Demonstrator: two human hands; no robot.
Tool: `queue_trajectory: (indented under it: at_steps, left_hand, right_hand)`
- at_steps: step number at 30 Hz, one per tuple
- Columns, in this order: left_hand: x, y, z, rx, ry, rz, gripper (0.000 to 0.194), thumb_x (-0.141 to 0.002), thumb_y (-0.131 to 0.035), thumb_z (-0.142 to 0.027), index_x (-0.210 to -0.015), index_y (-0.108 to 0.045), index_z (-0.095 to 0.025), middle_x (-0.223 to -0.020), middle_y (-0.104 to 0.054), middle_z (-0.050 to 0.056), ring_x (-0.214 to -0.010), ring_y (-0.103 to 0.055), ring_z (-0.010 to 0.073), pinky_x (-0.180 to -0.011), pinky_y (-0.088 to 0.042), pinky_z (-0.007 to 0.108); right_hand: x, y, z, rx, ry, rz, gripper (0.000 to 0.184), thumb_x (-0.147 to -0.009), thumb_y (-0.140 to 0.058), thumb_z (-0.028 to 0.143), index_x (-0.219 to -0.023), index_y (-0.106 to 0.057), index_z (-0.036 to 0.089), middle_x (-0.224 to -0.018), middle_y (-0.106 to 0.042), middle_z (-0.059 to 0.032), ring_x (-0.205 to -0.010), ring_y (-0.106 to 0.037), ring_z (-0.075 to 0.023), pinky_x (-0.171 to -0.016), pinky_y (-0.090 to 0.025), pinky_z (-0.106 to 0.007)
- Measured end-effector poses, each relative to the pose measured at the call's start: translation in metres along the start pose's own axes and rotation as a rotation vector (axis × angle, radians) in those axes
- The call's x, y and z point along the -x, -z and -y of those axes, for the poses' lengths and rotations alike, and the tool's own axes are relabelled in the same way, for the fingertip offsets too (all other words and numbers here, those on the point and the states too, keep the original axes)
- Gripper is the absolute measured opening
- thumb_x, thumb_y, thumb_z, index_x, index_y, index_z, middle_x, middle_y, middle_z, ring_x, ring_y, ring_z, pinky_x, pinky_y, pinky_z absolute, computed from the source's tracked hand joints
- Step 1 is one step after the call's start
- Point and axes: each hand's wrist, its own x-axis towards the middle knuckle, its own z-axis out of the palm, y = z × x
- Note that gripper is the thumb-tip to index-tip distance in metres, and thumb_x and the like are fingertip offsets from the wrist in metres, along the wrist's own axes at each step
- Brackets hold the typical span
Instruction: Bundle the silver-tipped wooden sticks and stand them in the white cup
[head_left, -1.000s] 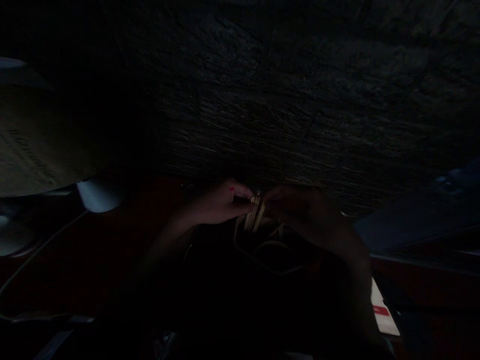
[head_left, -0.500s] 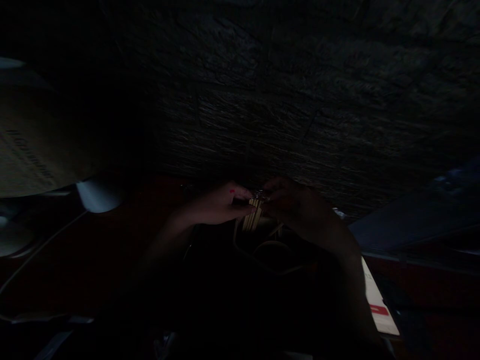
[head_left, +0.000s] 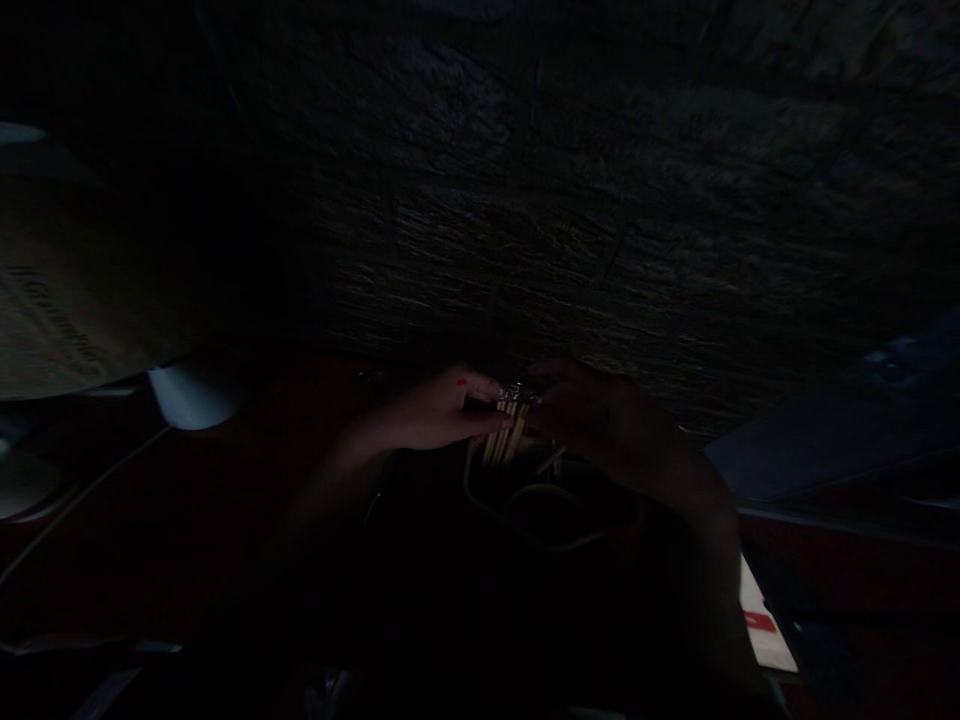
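The scene is very dark. Several thin, pale wooden sticks (head_left: 505, 436) stand bunched together, with a shiny, clear or metallic band (head_left: 517, 392) at their upper ends; their exact kind cannot be made out. My left hand (head_left: 442, 405) pinches the bunch from the left, thumb and fingers closed near the top. On the other side, my right hand (head_left: 592, 415) is in deep shadow with bent fingers at the shiny ends; its grip is mostly hidden. Below the hands is a dark container with a thin pale rim (head_left: 468, 482), holding a round-edged item and another stick (head_left: 551, 460).
A rough brick-patterned wall (head_left: 450, 200) rises just beyond the hands. To the left are a large printed brown bag or package (head_left: 52, 320), a white cup-like object (head_left: 191, 398) and a thin cord (head_left: 90, 500). A white box with a red mark (head_left: 769, 630) lies at lower right.
The picture has become darker. My right forearm has shifted slightly right, covering more of the white box. Both hands stay at the sticks, with little other movement.
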Motion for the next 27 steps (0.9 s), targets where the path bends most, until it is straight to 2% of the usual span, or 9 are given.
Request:
queue_trajectory:
  at_steps: [4,10,15,23,27]
  left_hand:
    - [-0.0019,-0.0004,0.0006,0.012,0.022,-0.029,0.021,-0.084,-0.059,-0.027,-0.094,-0.071,-0.012,-0.082,-0.071,0.003,-0.07,-0.061,0.0127,-0.062,-0.044,0.022]
    - [-0.001,0.0006,0.0006,0.002,0.03,-0.013,0.024,-0.086,-0.057,-0.029,-0.092,-0.071,-0.01,-0.075,-0.069,0.003,-0.064,-0.058,0.0117,-0.06,-0.043,0.022]
    - [-0.0003,0.0007,-0.0016,0.008,0.048,-0.019,0.02,-0.084,-0.059,-0.028,-0.084,-0.07,-0.011,-0.067,-0.066,0.001,-0.062,-0.057,0.0112,-0.057,-0.041,0.021]
    - [-0.0017,-0.0004,-0.0007,0.026,0.022,-0.017,0.018,-0.083,-0.061,-0.026,-0.092,-0.071,-0.013,-0.08,-0.071,0.003,-0.068,-0.059,0.0113,-0.061,-0.044,0.021]
    - [-0.0024,-0.0026,0.001,-0.017,0.022,-0.029,0.02,-0.084,-0.059,-0.028,-0.088,-0.071,-0.012,-0.073,-0.068,0.002,-0.064,-0.058,0.0113,-0.059,-0.042,0.022]
  right_hand:
    - [-0.0002,0.0001,-0.0009,0.031,0.008,-0.022,0.034,-0.088,-0.059,0.026,-0.122,-0.055,0.024,-0.098,-0.075,-0.0012,-0.087,-0.07,-0.0182,-0.075,-0.051,-0.029]
    - [-0.0005,-0.0008,0.0037,0.06,0.047,-0.052,0.033,-0.085,-0.062,0.023,-0.118,-0.058,0.022,-0.097,-0.075,-0.0014,-0.089,-0.07,-0.0188,-0.076,-0.05,-0.029]
    - [-0.0024,-0.0036,0.0031,0.042,0.032,-0.059,0.031,-0.085,-0.063,0.023,-0.116,-0.058,0.023,-0.095,-0.075,-0.0007,-0.087,-0.071,-0.018,-0.074,-0.05,-0.028]
    - [-0.006,-0.0066,0.0027,-0.008,0.043,-0.065,0.027,-0.085,-0.063,0.024,-0.112,-0.059,0.022,-0.094,-0.075,-0.0023,-0.084,-0.071,-0.0185,-0.071,-0.052,-0.029]
    - [-0.0078,-0.009,0.0007,-0.106,0.031,-0.046,0.027,-0.085,-0.062,0.023,-0.112,-0.06,0.022,-0.097,-0.074,-0.003,-0.087,-0.071,-0.0188,-0.075,-0.054,-0.03]
